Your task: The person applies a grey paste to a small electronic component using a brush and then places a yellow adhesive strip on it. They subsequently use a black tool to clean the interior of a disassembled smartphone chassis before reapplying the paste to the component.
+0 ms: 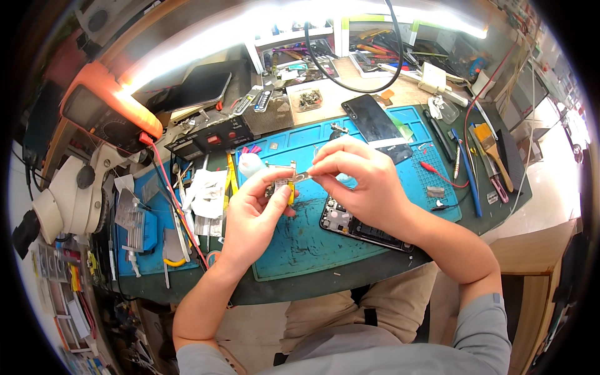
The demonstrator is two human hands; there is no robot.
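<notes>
My left hand (pixel 253 219) is closed on a small phone part (pixel 284 182) with metal and yellow on it, held upright above the blue mat (pixel 294 256). My right hand (pixel 356 181) pinches a small, thin piece (pixel 304 175) at the part's right side; its exact form is too small to make out. Beneath my right hand lies an opened phone (pixel 337 219) with its insides showing, partly hidden by that hand and arm. Behind it, a dark phone panel (pixel 369 122) lies at the mat's back edge. A white bottle (pixel 250 165) stands behind my left hand.
An orange multimeter (pixel 106 112) with red leads and a white microscope (pixel 69 194) crowd the left. A power unit (pixel 209 137), a parts box (pixel 309 100) and tool racks fill the back. A brush (pixel 494 153), pens and tweezers lie at the right. A black cable loops overhead.
</notes>
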